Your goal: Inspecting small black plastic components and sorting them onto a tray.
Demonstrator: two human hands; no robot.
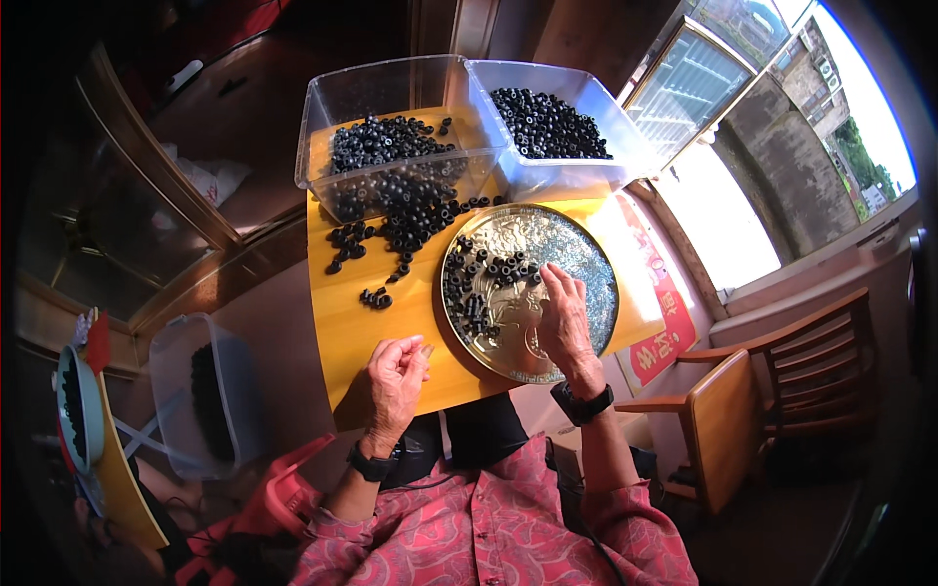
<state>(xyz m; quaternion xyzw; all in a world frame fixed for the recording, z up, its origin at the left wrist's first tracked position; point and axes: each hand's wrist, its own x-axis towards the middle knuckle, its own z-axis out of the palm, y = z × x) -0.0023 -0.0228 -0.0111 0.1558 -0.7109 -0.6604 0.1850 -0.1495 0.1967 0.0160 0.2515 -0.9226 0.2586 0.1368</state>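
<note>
A round, shiny gold tray point(508, 347) with a patterned surface lies on the yellow table. Small black ring-shaped parts point(476, 283) are scattered over its left and middle area. Over the tray, my right hand point(565, 317) stretches its fingers out, the tips beside the rightmost black parts. My left hand point(396, 383) hovers at the table's front edge, left of the tray. Its fingers are curled with the thumb pressed against them, and whatever they hold is too small or hidden to make out. A loose heap of the same black parts point(410, 230) lies left of the tray's far rim.
Behind the tray stand two clear plastic bins, the left bin point(322, 127) and the right bin point(625, 156), both with black parts. The yellow table point(342, 361) ends just before my lap. A wooden chair point(723, 430) is at right, a red stool point(278, 493) at lower left.
</note>
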